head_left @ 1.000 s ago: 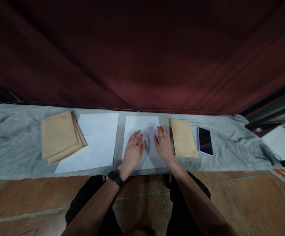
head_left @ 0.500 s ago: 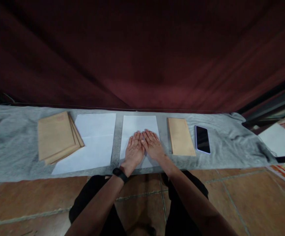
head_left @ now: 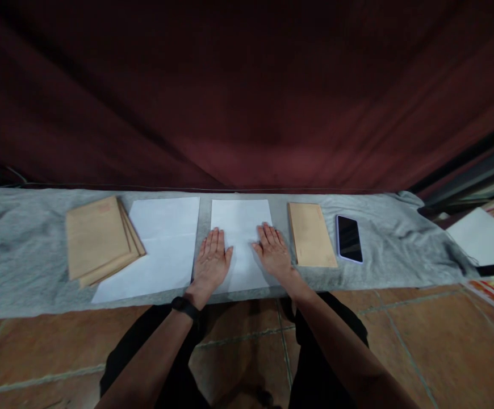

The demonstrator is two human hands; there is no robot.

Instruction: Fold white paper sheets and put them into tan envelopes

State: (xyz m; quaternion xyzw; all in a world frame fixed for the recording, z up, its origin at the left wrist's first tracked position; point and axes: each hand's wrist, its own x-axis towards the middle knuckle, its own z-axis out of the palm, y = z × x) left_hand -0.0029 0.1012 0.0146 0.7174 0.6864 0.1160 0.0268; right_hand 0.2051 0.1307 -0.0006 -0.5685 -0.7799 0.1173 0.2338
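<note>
A white sheet of paper (head_left: 242,238) lies in front of me on the grey cloth (head_left: 400,244). My left hand (head_left: 211,258) rests flat across its left edge, fingers stretched out and thumb apart. On its right edge lies my right hand (head_left: 273,250), palm down and open, with the fingers pointing away from me. Neither hand holds anything. Just right of my right hand is a stack of brown envelopes (head_left: 313,234). To the left lies more white paper (head_left: 168,244), partly covered by brown envelopes (head_left: 97,236).
A phone (head_left: 350,238) with a dark screen lies right of the envelope stack. Behind the cloth-covered surface hangs a dark red curtain (head_left: 247,113). Tiled floor (head_left: 247,352) and my legs show below its front edge. Another white sheet (head_left: 483,236) is at the far right.
My hands have slid apart from the middle of the sheet, the left one to the left and the right one to the right, both staying flat.
</note>
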